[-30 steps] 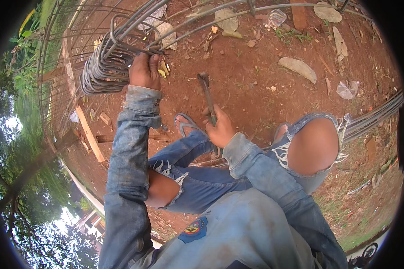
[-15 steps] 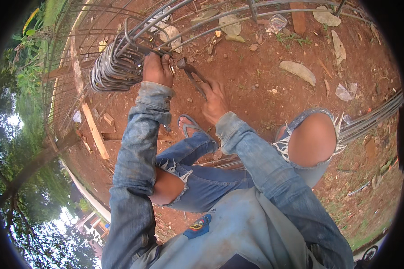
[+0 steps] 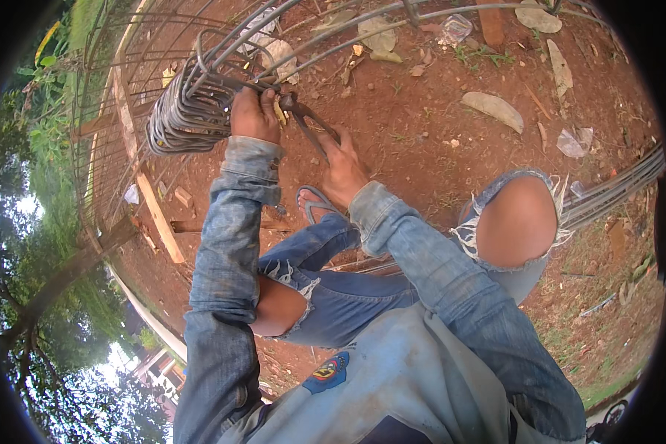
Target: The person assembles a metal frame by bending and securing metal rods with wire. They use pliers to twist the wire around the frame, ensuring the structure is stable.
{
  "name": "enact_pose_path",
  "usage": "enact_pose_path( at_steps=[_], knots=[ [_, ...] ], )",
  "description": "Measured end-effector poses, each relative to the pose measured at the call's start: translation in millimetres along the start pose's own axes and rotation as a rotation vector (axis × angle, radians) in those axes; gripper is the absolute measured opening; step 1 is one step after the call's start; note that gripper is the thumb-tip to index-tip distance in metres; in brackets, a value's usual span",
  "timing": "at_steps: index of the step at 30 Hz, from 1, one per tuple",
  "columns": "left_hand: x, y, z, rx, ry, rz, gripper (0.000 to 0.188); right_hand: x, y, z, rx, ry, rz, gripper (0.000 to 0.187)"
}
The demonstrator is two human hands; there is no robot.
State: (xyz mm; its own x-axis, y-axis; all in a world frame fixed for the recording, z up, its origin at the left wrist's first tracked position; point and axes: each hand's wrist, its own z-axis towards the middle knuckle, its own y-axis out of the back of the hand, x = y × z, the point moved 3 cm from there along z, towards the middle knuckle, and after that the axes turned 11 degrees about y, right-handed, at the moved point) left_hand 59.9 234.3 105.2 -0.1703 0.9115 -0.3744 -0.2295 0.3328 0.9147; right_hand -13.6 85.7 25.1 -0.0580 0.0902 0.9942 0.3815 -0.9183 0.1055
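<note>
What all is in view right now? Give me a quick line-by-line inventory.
rebar stirrup bundle: one, grey, upper left on the long bars
long rebar bars: several, grey, curving across the top
pincers: one, dark, jaws at the bundle
wooden plank: one, pale, left on red soil
dry leaves: several, tan, upper right
sandal: one, blue, centre
left hand: grip on the bundle
right hand: grip on the pincers
</note>
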Motion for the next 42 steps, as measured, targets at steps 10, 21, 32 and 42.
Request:
enact_pose_path(
  at_steps=[10, 21, 32, 42],
  knots=[
    [-0.7, -0.6, 1.1, 0.013, 0.026, -0.050, 0.012, 5.3, -5.0, 3.2, -0.045, 0.029, -0.038, 0.057],
    [-4.2, 0.3, 0.6, 0.010, 0.003, -0.014, 0.013, 4.7, -11.6, 6.0, -0.111, 0.125, -0.070, 0.048],
    [-2.5, 1.5, 0.4, 0.009, -0.012, 0.004, 0.016, 16.9, 36.0, -12.4, -0.461, 0.424, -0.251, 0.015],
    [-6.0, 3.0, 1.0, 0.038, 0.032, -0.006, 0.015, 56.9, 43.4, -9.7, -0.468, 0.659, -0.092, 0.008]
  ],
)
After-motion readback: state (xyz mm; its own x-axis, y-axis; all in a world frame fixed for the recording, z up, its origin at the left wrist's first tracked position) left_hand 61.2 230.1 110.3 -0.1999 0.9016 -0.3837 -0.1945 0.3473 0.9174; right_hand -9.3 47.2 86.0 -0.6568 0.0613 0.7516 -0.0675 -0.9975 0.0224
